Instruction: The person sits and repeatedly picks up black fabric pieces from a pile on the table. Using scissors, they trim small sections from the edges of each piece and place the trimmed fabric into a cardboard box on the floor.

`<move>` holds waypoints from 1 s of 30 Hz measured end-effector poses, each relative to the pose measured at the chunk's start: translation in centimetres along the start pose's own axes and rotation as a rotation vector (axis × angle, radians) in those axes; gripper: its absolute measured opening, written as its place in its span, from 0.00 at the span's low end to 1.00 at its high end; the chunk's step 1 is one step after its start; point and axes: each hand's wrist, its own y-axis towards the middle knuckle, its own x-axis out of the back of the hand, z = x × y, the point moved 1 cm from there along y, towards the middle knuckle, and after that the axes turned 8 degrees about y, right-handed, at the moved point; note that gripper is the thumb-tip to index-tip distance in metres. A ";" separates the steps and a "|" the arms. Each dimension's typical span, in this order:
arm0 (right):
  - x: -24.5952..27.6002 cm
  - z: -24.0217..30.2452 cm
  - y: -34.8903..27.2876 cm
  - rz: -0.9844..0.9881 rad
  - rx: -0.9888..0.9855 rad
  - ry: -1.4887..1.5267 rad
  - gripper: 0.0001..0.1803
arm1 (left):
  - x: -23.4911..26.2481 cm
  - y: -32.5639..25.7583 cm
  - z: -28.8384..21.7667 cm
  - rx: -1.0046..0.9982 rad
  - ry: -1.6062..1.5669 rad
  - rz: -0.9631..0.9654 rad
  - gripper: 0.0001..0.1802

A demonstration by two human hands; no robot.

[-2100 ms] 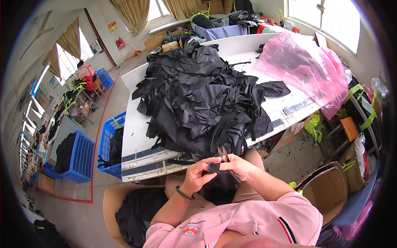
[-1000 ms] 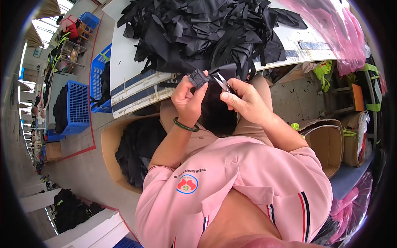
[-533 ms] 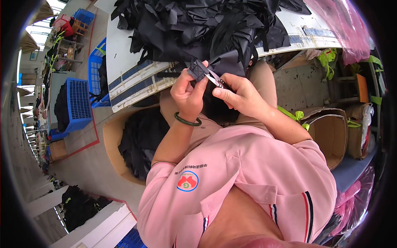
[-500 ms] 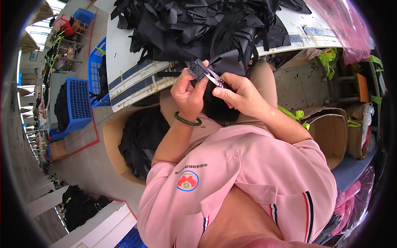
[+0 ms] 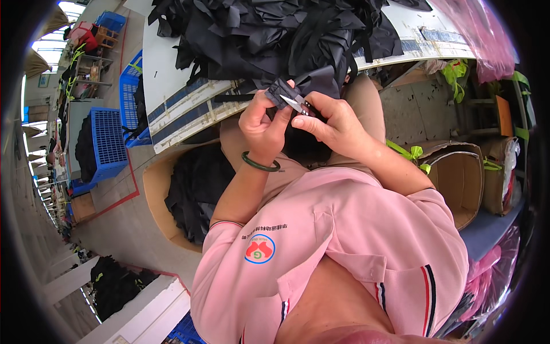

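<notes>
Head view, left hand: the left hand [image 5: 264, 123] is pinching a small black piece of fabric [image 5: 279, 90] between thumb and fingers, just below the edge of the white worktop [image 5: 157, 80]; a dark green bangle [image 5: 259, 164] is sitting on this wrist.
Head view, right hand: the right hand [image 5: 332, 123] is closing around a small pair of metal thread snips [image 5: 298, 104], with the thumb pressing on top.
Key relation: the snips are lying just right of the fabric piece and touching it; their long axis is running from lower right to upper left, the tips pointing toward the left hand. The right hand is the nearer one to the tool, the left to the cloth.
Pile: a large heap of black fabric pieces [image 5: 275, 28] is covering the worktop above both hands.
Containers: a brown cardboard box with black cloth [image 5: 189, 195] is standing at the person's left on the floor; an open brown cardboard box [image 5: 458, 178] at the right; a blue plastic crate [image 5: 109, 137] farther left.
Bag: a pink plastic bag [image 5: 487, 34] is lying at the top right.
Label: a round red and green badge [image 5: 259, 250] is showing on the pink shirt.
</notes>
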 end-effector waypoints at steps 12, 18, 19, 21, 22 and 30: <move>0.5 0.1 -0.2 -0.069 0.089 -0.144 0.20 | 0.3 0.0 0.5 -0.177 0.160 0.119 0.10; 0.6 0.0 -0.4 -0.071 0.083 -0.102 0.20 | 0.1 0.0 0.3 -0.175 0.175 0.113 0.09; 0.6 0.2 -0.3 -0.065 0.080 -0.102 0.20 | 0.1 0.1 0.3 -0.187 0.191 0.108 0.10; 0.7 0.5 -0.3 -0.056 0.073 -0.103 0.20 | 0.0 0.1 0.4 -0.212 0.221 0.100 0.10; 0.7 0.5 -0.3 -0.063 0.072 -0.095 0.20 | 0.0 0.2 0.3 -0.221 0.229 0.106 0.10; 1.1 0.4 -0.5 -0.083 0.062 -0.083 0.20 | 0.4 0.2 0.0 -0.244 0.235 0.214 0.09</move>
